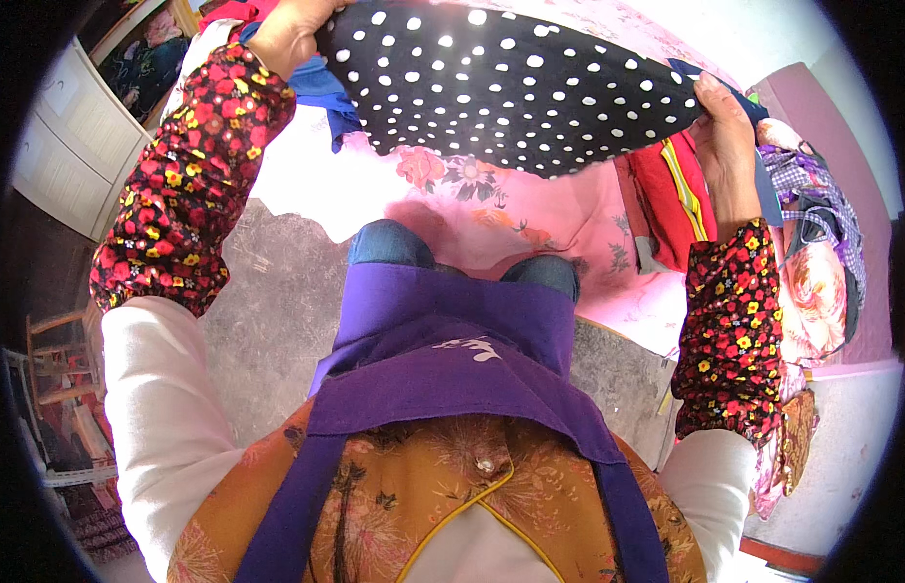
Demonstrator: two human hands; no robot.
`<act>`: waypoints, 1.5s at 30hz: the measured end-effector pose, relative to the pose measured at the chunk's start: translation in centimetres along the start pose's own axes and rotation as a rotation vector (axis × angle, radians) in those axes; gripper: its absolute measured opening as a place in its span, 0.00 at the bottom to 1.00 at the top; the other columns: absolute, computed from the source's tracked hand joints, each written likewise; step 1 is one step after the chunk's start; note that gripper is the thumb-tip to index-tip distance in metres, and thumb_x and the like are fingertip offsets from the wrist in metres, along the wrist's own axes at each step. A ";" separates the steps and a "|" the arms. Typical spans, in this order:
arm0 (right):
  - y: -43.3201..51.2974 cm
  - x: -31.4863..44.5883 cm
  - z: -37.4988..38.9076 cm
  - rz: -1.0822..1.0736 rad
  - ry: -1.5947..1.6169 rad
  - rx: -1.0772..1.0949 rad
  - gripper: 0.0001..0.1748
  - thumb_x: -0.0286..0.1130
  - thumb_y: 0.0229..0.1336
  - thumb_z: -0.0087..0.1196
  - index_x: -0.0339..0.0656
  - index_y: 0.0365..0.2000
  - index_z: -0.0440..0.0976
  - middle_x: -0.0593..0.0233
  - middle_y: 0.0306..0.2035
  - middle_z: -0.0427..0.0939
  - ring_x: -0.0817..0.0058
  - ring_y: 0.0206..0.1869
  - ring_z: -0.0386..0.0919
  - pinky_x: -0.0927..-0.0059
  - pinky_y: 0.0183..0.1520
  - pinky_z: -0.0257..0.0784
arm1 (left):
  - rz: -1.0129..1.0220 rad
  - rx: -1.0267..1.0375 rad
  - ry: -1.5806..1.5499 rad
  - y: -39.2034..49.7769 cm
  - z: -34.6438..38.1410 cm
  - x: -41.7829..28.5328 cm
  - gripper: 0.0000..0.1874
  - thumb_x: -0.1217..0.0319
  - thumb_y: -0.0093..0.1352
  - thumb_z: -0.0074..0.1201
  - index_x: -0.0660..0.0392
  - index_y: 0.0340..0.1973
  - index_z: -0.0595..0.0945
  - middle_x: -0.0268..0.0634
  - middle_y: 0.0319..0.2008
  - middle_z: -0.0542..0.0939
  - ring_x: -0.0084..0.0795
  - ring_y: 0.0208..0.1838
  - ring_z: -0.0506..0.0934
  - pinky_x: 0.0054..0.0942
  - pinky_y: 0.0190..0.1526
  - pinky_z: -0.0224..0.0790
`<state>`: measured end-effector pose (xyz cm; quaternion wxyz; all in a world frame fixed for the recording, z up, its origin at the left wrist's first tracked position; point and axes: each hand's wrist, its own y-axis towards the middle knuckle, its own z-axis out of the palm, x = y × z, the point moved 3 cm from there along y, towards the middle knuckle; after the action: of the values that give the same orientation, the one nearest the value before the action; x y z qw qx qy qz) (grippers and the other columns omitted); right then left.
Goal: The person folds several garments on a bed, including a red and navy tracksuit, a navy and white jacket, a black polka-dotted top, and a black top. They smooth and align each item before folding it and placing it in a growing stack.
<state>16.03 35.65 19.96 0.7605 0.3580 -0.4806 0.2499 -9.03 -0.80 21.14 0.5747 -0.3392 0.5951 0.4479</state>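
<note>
A black cloth with white polka dots (489, 87) hangs stretched between my two hands above a pink floral bedsheet (496, 211). At its upper left, my left hand (292, 33) grips the edge; those fingertips are partly cut off by the top of the view. My right hand (726, 146) pinches the right corner between thumb and fingers. The cloth's lower edge sags in a curve. Blue fabric (325, 87) lies beside my left hand. Below my right hand is a folded red garment (664, 204) with a yellow and white stripe.
Bundled clothes (817, 218), some checked and some floral, lie at the right near a mauve padded surface (853, 138). A white cabinet (73, 138) stands at the left, with a wooden chair (62, 357) below it in view. Grey floor (277, 313) shows beside my knees.
</note>
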 end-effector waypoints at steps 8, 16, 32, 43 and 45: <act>0.6 0.8 0.2 -0.065 -0.257 0.284 0.24 0.13 0.48 0.50 0.35 0.49 0.71 0.65 0.40 0.76 0.81 0.38 0.74 0.81 0.45 0.70 | 0.173 0.323 0.031 -1.0 1.1 -3.2 0.14 0.86 0.61 0.46 0.64 0.41 0.79 0.36 0.36 0.79 0.26 0.37 0.77 0.23 0.39 0.71; 0.9 0.9 -0.1 -0.443 -0.912 0.160 0.21 0.18 0.48 0.53 0.40 0.46 0.75 0.69 0.34 0.78 0.85 0.33 0.73 0.82 0.41 0.69 | 0.357 0.317 0.964 0.5 0.5 -2.0 0.11 0.79 0.59 0.55 0.63 0.38 0.82 0.37 0.25 0.81 0.23 0.28 0.76 0.23 0.31 0.70; 1.8 1.9 -1.7 -0.551 -1.143 0.073 0.11 0.27 0.47 0.57 0.41 0.35 0.77 0.67 0.28 0.78 0.80 0.26 0.72 0.77 0.32 0.67 | 0.062 0.600 0.585 0.7 1.2 0.7 0.17 0.80 0.57 0.55 0.67 0.44 0.78 0.38 0.35 0.80 0.24 0.36 0.77 0.19 0.42 0.70; 2.5 1.0 -2.9 -0.590 -1.498 0.028 0.12 0.36 0.49 0.58 0.41 0.33 0.75 0.56 0.31 0.76 0.58 0.34 0.75 0.63 0.38 0.69 | 0.421 0.194 1.101 3.6 3.0 -0.3 0.13 0.69 0.63 0.51 0.64 0.38 0.80 0.32 0.21 0.75 0.22 0.20 0.70 0.25 0.17 0.60; 3.3 1.0 -3.5 -0.668 -1.447 -0.039 0.12 0.36 0.49 0.58 0.41 0.33 0.75 0.57 0.29 0.75 0.61 0.32 0.74 0.64 0.36 0.68 | 0.497 0.035 1.072 5.0 3.0 -0.4 0.13 0.68 0.63 0.52 0.61 0.40 0.80 0.39 0.27 0.80 0.24 0.28 0.75 0.26 0.30 0.68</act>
<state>16.02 40.48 20.88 0.3004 0.5432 -0.7268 -0.2941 -12.43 3.72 22.47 0.0771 -0.3590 0.8713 0.3255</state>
